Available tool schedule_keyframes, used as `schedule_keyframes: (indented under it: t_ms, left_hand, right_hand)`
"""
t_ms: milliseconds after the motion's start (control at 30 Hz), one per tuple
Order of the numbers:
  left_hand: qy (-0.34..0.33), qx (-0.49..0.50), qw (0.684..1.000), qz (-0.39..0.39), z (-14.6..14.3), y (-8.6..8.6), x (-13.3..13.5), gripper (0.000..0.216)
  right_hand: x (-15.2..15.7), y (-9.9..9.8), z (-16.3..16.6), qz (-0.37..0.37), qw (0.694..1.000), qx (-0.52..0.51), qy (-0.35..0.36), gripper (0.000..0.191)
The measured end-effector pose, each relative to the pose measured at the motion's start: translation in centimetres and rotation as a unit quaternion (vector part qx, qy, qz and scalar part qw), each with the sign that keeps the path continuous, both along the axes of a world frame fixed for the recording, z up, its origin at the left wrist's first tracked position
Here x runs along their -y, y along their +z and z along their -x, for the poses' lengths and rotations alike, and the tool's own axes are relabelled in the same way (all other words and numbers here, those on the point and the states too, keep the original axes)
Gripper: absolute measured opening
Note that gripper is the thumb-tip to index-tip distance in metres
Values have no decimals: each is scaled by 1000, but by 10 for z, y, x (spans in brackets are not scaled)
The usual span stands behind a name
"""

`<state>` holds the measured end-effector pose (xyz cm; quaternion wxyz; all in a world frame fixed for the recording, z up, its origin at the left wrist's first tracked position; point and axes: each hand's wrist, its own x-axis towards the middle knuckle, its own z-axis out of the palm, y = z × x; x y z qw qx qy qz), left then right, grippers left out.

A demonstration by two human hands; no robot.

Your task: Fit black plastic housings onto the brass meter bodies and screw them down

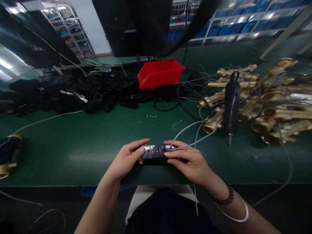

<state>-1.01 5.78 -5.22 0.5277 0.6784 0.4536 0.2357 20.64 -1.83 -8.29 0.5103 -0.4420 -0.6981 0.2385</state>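
A small black rectangular housing [156, 151] with a raised square part lies near the front of the green table, between my hands. My left hand [128, 157] grips its left end, thumb on the top face and fingers behind. Below that thumb a bit of brass shows. My right hand [191, 161] is closed at the right end, fingers pinching a grey cable [181, 149] where it meets the housing. What lies under the housing is hidden. A row of several tiny screws [151, 116] lies on the table beyond it.
A black electric screwdriver [232, 105] hangs bit-down at the right, before a pile of brass fittings [275, 112]. A red bin [162, 74] stands at the back, with black parts [104, 91] heaped to its left. Another brass-and-black assembly [11, 152] lies far left.
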Motion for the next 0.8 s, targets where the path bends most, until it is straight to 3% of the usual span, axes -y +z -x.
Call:
schedule_keyframes:
  t_ms: [200, 367, 567, 700, 800]
  left_hand:
    - [4, -40, 996, -81, -7, 4, 3, 35]
    - [26, -38, 996, -73, -16, 0, 3, 32]
    - [29, 11, 994, -101, -7, -12, 9, 33]
    - [-33, 77, 986, -146, 1, -14, 14, 50]
    - [-21, 61, 989, -130, 0, -13, 15, 47]
  right_hand:
    - [-2, 5, -1, 5, 1000, -2, 13, 15]
    - [-1, 5, -1, 29, 999, -13, 7, 12]
    - [-1, -5, -2, -7, 1000, 11, 0, 16]
    - [-3, -2, 0, 74, 997, -17, -33, 16]
    - [-8, 1, 2, 142, 986, -65, -61, 22]
